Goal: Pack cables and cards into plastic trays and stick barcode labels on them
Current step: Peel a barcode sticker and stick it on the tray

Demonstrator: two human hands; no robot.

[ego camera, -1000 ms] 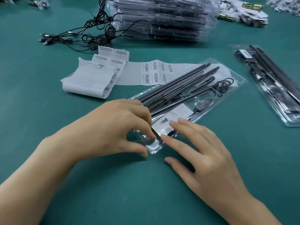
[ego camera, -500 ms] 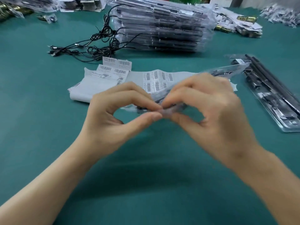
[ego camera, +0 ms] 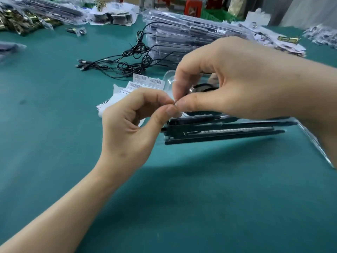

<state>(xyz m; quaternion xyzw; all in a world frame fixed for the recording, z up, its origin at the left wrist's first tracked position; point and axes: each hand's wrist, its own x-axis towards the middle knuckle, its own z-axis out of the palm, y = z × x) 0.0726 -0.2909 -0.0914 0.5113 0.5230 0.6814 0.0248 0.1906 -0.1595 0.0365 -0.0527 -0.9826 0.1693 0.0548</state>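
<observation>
A clear plastic tray [ego camera: 218, 133] with long black strips and a coiled black cable inside is lifted off the green table and tilted on its side. My left hand [ego camera: 133, 123] pinches the tray's clear edge between thumb and forefinger. My right hand [ego camera: 228, 79] pinches the same edge right beside it, fingers curled over the tray's top. Behind my hands lies a sheet of white barcode labels [ego camera: 144, 82], partly hidden.
A stack of packed clear trays [ego camera: 184, 39] stands at the back centre, with a tangle of loose black cables [ego camera: 118, 63] to its left. Piles of cards and gold parts [ego camera: 20, 21] line the far edge. Another clear tray's edge [ego camera: 317, 143] shows at right.
The tray lay flat on the table a second ago; both hands have picked it up, raised it and turned it on its side. The view has tipped up toward the back of the table.
</observation>
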